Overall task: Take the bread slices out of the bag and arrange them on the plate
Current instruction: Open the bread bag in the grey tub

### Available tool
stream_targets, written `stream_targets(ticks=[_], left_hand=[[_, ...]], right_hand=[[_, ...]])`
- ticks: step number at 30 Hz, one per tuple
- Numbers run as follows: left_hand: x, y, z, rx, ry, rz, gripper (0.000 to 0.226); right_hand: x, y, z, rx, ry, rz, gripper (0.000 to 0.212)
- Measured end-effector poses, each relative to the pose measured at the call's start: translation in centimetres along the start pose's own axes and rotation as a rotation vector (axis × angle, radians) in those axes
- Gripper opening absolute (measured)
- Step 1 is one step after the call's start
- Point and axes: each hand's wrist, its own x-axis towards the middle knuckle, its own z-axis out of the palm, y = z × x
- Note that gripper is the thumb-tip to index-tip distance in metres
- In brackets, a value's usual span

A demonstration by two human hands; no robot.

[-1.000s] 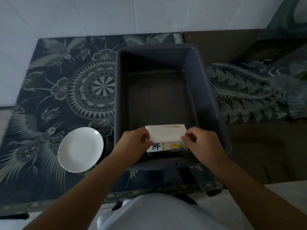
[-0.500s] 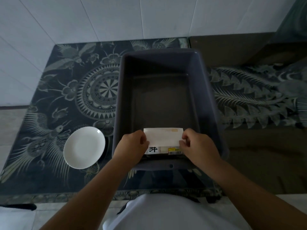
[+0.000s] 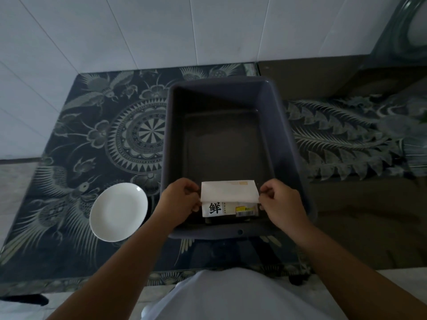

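Note:
A white bread bag (image 3: 228, 196) with a black printed character and a yellow label lies at the near end of a dark grey plastic bin (image 3: 288, 135). My left hand (image 3: 179, 200) grips the bag's left edge and my right hand (image 3: 280, 203) grips its right edge. The bag's top flap is folded over and I see no bread slices. A small round white plate (image 3: 118, 211) with nothing on it sits on the patterned cloth to the left of the bin.
A dark cloth (image 3: 97, 139) with bird and mandala patterns covers the surface. White tiled wall (image 3: 138, 31) rises behind it. A brown bare surface (image 3: 360, 218) lies right of the bin. My white shirt (image 3: 231, 296) fills the bottom middle.
The view has shifted slightly. Both hands stay on the bag's edges at the near end of the bin; the bag has hardly moved.

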Motion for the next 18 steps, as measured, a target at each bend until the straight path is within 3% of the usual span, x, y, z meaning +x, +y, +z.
stream_targets(ticks=[6, 12, 15, 18], left_hand=[[-0.5, -0.3, -0.2, -0.500, -0.046, -0.208, 0.017], [-1.2, -0.5, 0.3, -0.570, -0.053, -0.192, 0.021], [-1.2, -0.8, 0.4, -0.439, -0.024, -0.138, 0.018], [-1.3, -0.7, 0.2, -0.282, 0.011, -0.037, 0.017]], right_hand=[[0.4, -0.3, 0.0, 0.504, -0.055, 0.357, 0.017], [0.6, -0.6, -0.1, 0.973, -0.096, 0.531, 0.019], [0.5, -0.5, -0.4, 0.906, -0.148, 0.502, 0.016], [0.2, -0.4, -0.7, 0.661, -0.154, 0.395, 0.014]])
